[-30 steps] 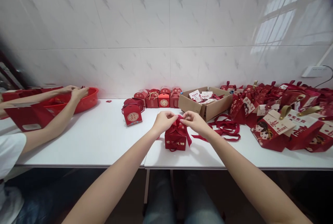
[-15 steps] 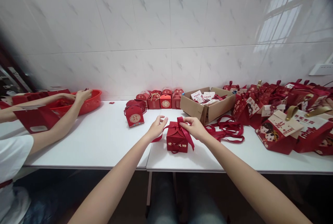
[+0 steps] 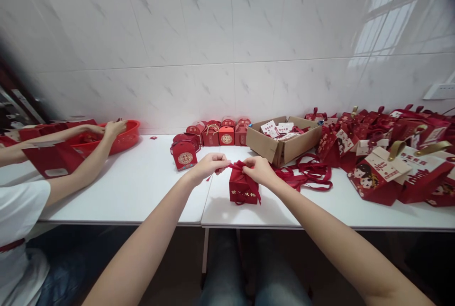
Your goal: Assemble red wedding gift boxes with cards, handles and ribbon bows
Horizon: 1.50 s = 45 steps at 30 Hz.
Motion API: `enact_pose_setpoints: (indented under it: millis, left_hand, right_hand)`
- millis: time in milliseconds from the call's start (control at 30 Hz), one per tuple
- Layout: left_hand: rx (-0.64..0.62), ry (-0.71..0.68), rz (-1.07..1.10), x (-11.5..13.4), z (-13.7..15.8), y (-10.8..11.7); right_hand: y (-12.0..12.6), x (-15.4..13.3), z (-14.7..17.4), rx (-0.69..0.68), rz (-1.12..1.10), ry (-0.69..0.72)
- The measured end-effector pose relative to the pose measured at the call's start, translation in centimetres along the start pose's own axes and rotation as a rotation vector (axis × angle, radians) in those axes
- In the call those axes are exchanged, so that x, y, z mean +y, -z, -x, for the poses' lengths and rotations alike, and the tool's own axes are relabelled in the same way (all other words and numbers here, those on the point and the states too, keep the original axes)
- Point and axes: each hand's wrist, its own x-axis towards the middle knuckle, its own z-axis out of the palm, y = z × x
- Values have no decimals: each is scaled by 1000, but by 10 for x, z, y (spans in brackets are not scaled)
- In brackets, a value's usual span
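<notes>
Your left hand [image 3: 212, 166] pinches a red ribbon [image 3: 254, 186], your right hand [image 3: 260, 171] probably grips more, gift box [image 3: 237, 190] right below.

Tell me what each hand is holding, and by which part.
The left hand pinches the dark red ribbon by a stretch just left of the gift box; the right hand pinches it above the box's top.
</notes>
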Motion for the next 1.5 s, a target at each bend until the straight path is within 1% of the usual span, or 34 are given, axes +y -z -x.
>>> enact_pose_setpoints:
  millis: [67, 100, 167, 233, 300, 333, 400, 433, 467, 500, 567, 633, 700, 833, 900, 1067, 1300, 1500]
  left_hand:
    - [-26, -54, -17, 18, -5, -9]
    - [-16, -72, -3, 25, -8, -15]
    - [43, -99, 92, 34, -17, -27]
    - [104, -106, 221, 33, -26, -38]
    - [197, -100, 280, 25, -33, -42]
    - [274, -96, 267, 18, -34, -42]
    - [472, -89, 185, 2, -35, -39]
    - [542, -88, 151, -6, -33, -36]
    - [584, -93, 121, -14, -31, -34]
    - [593, -103, 95, -20, -28, -32]
    - [515, -130, 50, -29, -22, -31]
    - [395, -163, 8, -33, -16, -33]
    - [333, -202, -18, -36, -14, -37]
    - [344, -267, -25, -44, -17, -45]
    - [325, -282, -20, -49, -19, -47]
    - [274, -316, -29, -54, -18, -49]
    - [318, -351, -83, -54, -17, -49]
    - [349, -342, -129, -56, -19, -49]
  right_hand:
    - [-1, -2, 3, -39, 48, 80]
    - [-1, -2, 4, -67, 63, 112]
    - [0, -2, 7, -110, 83, 153]
    - [0, 1, 9, -119, 88, 170]
    - [-1, 4, 8, -108, 82, 176]
    - [-2, 6, 7, -100, 76, 178]
    - [-4, 9, 4, -86, 65, 183]
    - [-5, 10, 2, -78, 58, 184]
    - [-6, 11, 1, -68, 52, 187]
    - [-7, 12, 0, -60, 46, 190]
    - [-8, 15, -1, -49, 33, 200]
    - [-10, 17, 0, -46, 19, 215]
    - [-12, 20, 1, -26, 1, 224]
    - [-18, 24, 4, 82, -56, 211]
    - [-20, 26, 5, 111, -71, 217]
    - [-20, 27, 5, 114, -54, 255]
    - [-13, 22, 8, 78, 13, 246]
    - [-12, 20, 12, 104, 138, 254]
